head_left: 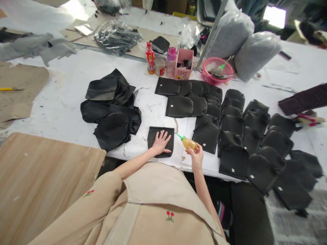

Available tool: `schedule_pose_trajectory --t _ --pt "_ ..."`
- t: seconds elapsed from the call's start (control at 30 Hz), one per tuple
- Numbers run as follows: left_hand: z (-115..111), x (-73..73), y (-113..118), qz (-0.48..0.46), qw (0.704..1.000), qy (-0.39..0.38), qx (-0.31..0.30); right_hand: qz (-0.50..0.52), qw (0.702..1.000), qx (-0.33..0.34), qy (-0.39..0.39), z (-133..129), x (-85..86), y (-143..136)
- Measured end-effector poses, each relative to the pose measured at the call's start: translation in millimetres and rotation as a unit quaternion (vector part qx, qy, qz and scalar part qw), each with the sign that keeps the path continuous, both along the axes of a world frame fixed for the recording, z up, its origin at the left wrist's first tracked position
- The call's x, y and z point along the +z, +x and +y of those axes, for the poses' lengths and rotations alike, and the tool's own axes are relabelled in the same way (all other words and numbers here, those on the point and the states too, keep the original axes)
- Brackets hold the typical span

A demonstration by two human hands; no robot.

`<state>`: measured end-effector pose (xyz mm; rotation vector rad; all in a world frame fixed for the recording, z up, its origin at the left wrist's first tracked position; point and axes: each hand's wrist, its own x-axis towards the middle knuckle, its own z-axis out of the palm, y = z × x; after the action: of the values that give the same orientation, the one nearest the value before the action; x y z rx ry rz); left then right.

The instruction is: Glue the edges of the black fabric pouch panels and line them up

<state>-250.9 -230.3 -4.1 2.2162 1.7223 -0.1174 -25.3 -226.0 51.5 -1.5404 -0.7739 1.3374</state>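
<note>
My left hand (pixel 161 142) lies flat with fingers spread on a black leather-like piece (pixel 153 149) near the table's front edge. In my right hand (pixel 196 156) is a squeeze bottle (pixel 189 143) of yellowish glue-like liquid with a green nozzle (pixel 179 136). The nozzle points left, its tip close to the upper right corner of the black piece; whether it touches cannot be told. Left of my hands is a loose pile of black pieces (pixel 112 115). To the right, overlapping rows of similar black pieces (pixel 205 136) cover the table, some with small white tags.
Along the back stand a red-capped drink bottle (pixel 150 59), a jar (pixel 160 67), a pink-lidded bottle (pixel 171 63), a pink box (pixel 183 66) and a pink basket (pixel 217 73). A metal post (pixel 212 34) rises behind them. A wooden board (pixel 51 183) sits at the lower left.
</note>
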Motion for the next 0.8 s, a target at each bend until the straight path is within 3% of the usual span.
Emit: schedule_pose_trajectory --t 0.13,0.37,0.57,0.8 --pt "0.9 3.6 1.2 0.001 1.000 -0.009 0.003 -0.109 0.990 0.062 0.057 12.2 -5.7 -7.0" --pt "1.2 2.8 2.1 0.001 1.000 0.007 -0.002 -0.291 0.935 0.153 0.137 31.5 -21.2 -16.9" --pt "1.4 1.6 2.8 -0.004 1.000 0.013 -0.001 -0.363 0.895 0.179 0.186 45.1 -29.4 -22.9" --pt "1.0 -3.0 2.8 -0.006 1.000 0.014 -0.004 -0.387 0.872 0.209 0.216 51.7 -34.9 -23.5"
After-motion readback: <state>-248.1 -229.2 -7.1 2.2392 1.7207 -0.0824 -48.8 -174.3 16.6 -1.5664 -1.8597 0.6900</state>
